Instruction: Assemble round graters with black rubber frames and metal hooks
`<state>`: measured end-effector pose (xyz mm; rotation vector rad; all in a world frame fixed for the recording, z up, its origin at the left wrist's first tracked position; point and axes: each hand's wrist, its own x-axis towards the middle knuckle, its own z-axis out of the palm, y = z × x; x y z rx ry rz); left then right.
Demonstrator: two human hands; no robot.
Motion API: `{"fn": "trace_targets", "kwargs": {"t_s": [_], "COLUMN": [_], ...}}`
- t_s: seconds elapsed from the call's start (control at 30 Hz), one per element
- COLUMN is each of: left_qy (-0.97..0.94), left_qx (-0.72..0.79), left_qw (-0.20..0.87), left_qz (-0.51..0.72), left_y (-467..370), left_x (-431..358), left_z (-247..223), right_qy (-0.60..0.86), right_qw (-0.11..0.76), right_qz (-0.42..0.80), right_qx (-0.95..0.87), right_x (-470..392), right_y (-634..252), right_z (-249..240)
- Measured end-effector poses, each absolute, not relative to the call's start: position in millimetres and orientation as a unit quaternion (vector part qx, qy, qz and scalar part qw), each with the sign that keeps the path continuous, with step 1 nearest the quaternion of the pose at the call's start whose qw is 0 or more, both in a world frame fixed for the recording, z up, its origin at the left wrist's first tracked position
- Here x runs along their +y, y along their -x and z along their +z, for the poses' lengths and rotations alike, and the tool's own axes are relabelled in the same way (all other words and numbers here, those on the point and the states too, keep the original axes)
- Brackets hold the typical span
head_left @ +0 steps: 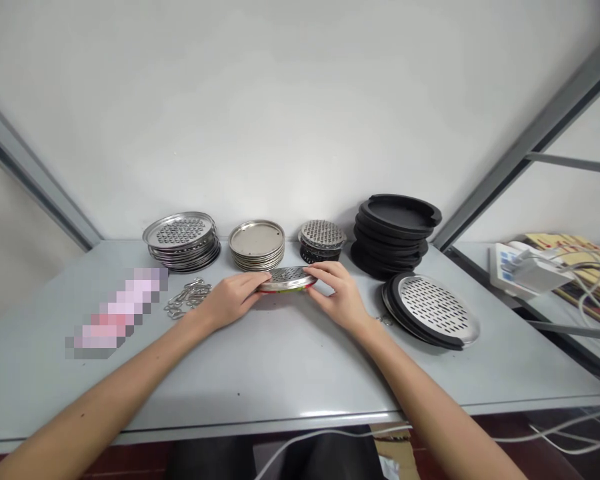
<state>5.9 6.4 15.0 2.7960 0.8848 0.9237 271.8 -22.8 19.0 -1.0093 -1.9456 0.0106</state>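
Between both hands, just above the middle of the table, is a round metal grater disc with a perforated top and a red and green edge underneath. My left hand grips its left rim, thumb and fingers pinched. On the right rim, my right hand pinches it the same way. Behind it stand a stack of plain metal discs and a stack of small grater discs. Loose wire clips lie to the left of my left hand. Right of my right hand sits a grater plate in a black holder.
Large grater plates are stacked at the back left, black round holders at the back right. A blurred pink item lies on the left. Metal posts flank the table; a power strip and cables are at far right.
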Motion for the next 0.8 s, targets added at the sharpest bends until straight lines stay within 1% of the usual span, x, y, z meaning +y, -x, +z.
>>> {"fn": "trace_targets", "kwargs": {"t_s": [0.13, 0.3, 0.5, 0.8], "left_qy": [-0.893, -0.885, -0.881, -0.891], "left_qx": [0.305, 0.322, 0.348, 0.380], "left_qw": [0.045, 0.081, 0.112, 0.157], "left_qz": [0.329, 0.326, 0.300, 0.195], "left_y": [-5.5, -1.8, 3.1, 1.2], "left_x": [6.0, -1.3, -0.4, -0.8], "left_z": [8.8, 11.6, 14.9, 11.5], "right_qy": [0.431, 0.444, 0.458, 0.464], "right_qw": [0.424, 0.376, 0.369, 0.383], "right_qz": [0.038, 0.087, 0.070, 0.057], "right_qx": [-0.796, -0.809, -0.806, -0.797], "right_x": [-19.1, -14.1, -14.1, -15.9], "right_y": [-277.1, -282.2, -281.0, -278.9], "right_z": [16.8, 8.3, 4.0, 7.9]}}
